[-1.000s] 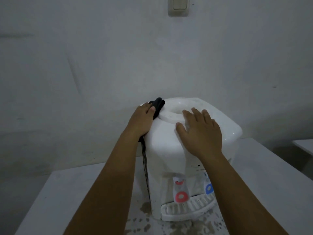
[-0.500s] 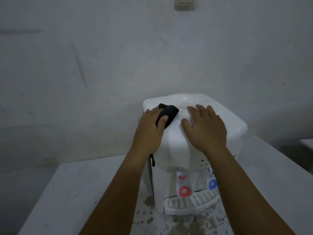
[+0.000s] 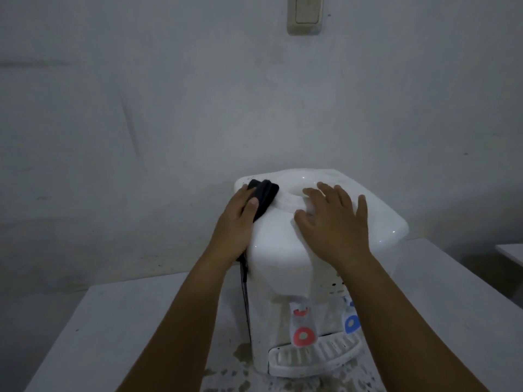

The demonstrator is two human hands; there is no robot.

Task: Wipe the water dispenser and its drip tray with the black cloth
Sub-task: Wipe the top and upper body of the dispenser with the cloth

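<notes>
The white water dispenser (image 3: 277,264) stands on a table, its red tap (image 3: 303,336) and blue tap (image 3: 351,323) facing me above the ribbed drip tray (image 3: 311,357). My left hand (image 3: 233,224) grips the black cloth (image 3: 264,195) with the thumb on top and holds it against the top left corner of the dispenser. A dark strand of the cloth hangs down the left side below that hand. My right hand (image 3: 331,222) lies flat on the dispenser's top with fingers spread, beside the round recess.
The grey table (image 3: 127,321) has dark wet patches (image 3: 226,374) in front of the dispenser. A bare wall stands close behind, with a light switch (image 3: 305,14) high up. Another pale surface (image 3: 512,253) juts in at the right edge.
My left hand slid the cloth from the left edge onto the top, then a little back toward the left corner. The fingers of my right hand have spread wider on the top.
</notes>
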